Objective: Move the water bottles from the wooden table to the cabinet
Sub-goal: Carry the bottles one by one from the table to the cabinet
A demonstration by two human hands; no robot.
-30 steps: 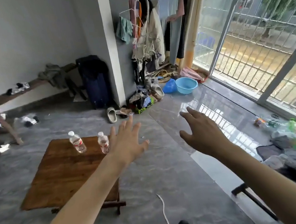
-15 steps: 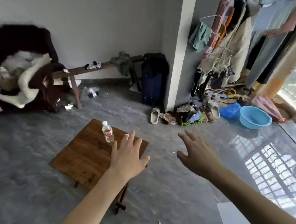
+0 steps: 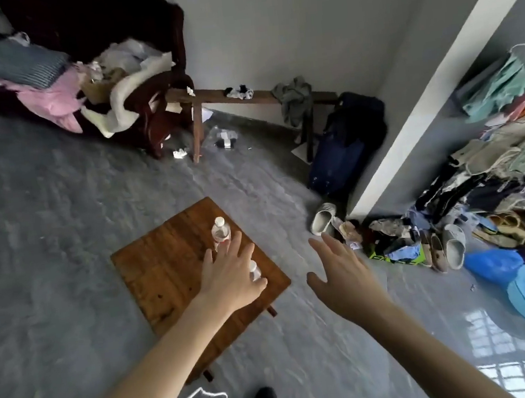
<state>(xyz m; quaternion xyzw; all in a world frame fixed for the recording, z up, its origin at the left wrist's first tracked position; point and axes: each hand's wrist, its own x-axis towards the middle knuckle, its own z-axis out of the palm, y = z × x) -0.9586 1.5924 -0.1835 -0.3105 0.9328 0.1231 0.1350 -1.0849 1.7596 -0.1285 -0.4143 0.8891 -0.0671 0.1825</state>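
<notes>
A small wooden table (image 3: 171,266) stands on the gray floor. The left hand (image 3: 230,276) is flat over its right corner, fingers spread, holding nothing. The right hand (image 3: 340,271) hangs off the table's right side, fingers spread, holding nothing. One water bottle (image 3: 221,234) stands near the table's far edge. A second bottle (image 3: 254,270) peeks out by the left thumb.

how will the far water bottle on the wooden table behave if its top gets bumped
The far water bottle stands upright, tall and narrow, so it would probably tip easily. Its round body would likely roll across the flat wooden table. It looks like thin clear plastic, so probably light; how full it is can't be told.
</notes>
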